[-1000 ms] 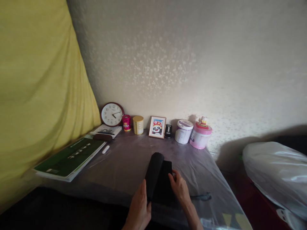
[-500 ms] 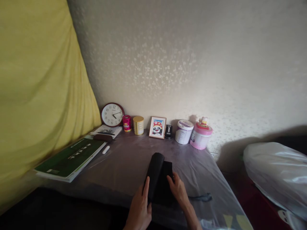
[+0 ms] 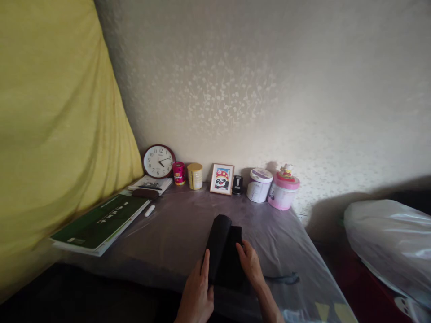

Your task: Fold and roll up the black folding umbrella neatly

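Note:
Between my hands is a black item (image 3: 218, 251), thick and rounded like a roll on its left side, with a flat black flap (image 3: 235, 237) on the right. I cannot make out its exact kind. My left hand (image 3: 198, 287) wraps the lower left of the roll, its index finger lying along the side. At the flap's right edge, my right hand (image 3: 249, 262) pinches with thumb and fingers. A dark narrow strip of cloth (image 3: 286, 278) lies on the table just right of my right wrist.
Along the wall stand a clock (image 3: 159, 161), a pink can (image 3: 178, 173), a yellow can (image 3: 195, 176), a framed panda picture (image 3: 222, 178) and two tubs (image 3: 259, 186). A green book (image 3: 104, 220) lies left on the covered table (image 3: 168, 242). A plastic-wrapped bundle (image 3: 387, 237) sits right.
The view has shifted very slightly. Both hands keep the same hold on the black item, with hardly any movement.

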Demonstrator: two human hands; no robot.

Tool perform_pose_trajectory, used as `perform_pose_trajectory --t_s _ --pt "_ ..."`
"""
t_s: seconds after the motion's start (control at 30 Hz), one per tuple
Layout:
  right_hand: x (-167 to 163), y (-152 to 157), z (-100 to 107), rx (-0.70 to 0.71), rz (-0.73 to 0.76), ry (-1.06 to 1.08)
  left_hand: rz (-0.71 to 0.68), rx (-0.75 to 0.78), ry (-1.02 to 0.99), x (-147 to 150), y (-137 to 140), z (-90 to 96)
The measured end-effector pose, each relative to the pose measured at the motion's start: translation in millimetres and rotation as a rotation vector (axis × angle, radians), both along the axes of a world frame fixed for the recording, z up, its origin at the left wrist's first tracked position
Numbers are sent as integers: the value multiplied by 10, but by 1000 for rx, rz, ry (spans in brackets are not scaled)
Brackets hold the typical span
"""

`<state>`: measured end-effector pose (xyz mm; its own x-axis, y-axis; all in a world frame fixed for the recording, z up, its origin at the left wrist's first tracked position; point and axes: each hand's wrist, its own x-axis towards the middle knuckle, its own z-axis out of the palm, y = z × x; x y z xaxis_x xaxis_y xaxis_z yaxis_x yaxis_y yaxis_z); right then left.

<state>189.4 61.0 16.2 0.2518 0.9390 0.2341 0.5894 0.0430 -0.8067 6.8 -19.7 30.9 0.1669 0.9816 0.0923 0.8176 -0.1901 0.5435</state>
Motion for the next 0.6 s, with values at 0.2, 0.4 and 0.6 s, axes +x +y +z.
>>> perform_pose_trajectory --t_s 0.2,0.4,0.6 --pt "-179 16 182 44 65 110 -6 8 13 -13 9 -43" --pt "-412 128 256 34 120 142 2 -46 65 -10 14 -7" --pt "-571 236 237 0 147 78 1 -49 63 -22 4 5"
